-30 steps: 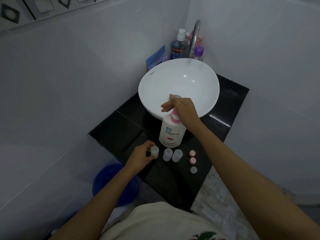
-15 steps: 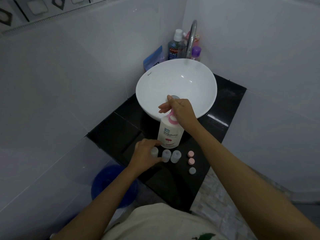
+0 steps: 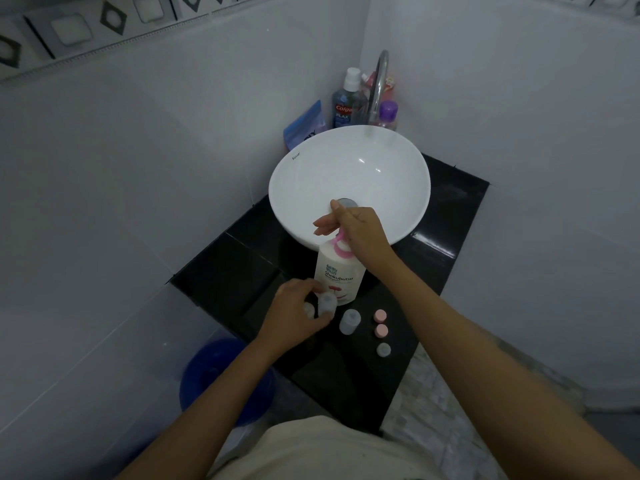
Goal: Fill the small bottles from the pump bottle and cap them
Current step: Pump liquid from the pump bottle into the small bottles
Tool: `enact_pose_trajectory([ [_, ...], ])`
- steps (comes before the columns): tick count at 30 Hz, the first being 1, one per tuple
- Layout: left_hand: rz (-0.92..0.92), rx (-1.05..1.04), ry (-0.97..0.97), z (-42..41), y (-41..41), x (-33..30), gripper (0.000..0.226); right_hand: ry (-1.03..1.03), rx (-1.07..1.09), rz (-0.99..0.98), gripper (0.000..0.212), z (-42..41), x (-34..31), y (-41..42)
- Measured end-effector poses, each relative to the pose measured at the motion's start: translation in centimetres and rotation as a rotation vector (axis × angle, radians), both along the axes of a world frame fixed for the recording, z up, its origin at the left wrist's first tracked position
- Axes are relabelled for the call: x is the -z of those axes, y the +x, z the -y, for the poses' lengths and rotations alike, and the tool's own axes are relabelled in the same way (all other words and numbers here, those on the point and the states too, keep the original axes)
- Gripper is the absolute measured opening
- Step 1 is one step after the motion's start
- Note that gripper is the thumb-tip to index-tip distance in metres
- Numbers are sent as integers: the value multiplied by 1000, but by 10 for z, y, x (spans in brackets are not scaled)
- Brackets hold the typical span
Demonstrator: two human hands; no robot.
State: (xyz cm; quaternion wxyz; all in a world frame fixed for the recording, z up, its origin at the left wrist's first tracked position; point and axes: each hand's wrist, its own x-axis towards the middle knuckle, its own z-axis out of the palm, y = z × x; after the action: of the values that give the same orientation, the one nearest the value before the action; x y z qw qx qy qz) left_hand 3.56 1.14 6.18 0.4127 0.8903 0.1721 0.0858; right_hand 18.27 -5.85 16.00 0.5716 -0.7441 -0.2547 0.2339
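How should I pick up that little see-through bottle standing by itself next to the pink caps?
Pinch the small bottle around its round sides, low on the body, coming down from above and from the near edge. It stands upright with its mouth open, so fingers should probably stay off the top. The caps sit close on its right and the left hand is on its left.

We see a dim, bluish-grey scene with soft, even light and no hard shadows. Small bright glints sit inside the round white ceramic basin (image 3: 349,178), and a pale streak of glare lies on the glossy black stone counter (image 3: 434,245) to its right. The wide lens bends the patterned tile border (image 3: 86,29) at far left. The curved chrome tap (image 3: 377,88) looks smeared, and the near forearms are slightly soft.
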Motion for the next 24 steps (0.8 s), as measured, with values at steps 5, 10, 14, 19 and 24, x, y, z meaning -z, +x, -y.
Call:
enact_pose_trajectory([
  [5,153,-152,-268,-8,-5,-43,29,42,-76,-88,39,6,-14,0],
  [10,254,-164,-275,-14,-2,-69,27,159,-79,-153,35,11,-20,1],
  [14,265,-168,-241,-15,3,-76,29,78,-47,-73,36,8,-14,2],
  [19,305,-135,-212,-13,5,-80,30,-20,11,43,39,1,-4,1],
  [24,331,-122,-196,-12,6,-85,33,-14,12,32,41,0,-1,1],
])
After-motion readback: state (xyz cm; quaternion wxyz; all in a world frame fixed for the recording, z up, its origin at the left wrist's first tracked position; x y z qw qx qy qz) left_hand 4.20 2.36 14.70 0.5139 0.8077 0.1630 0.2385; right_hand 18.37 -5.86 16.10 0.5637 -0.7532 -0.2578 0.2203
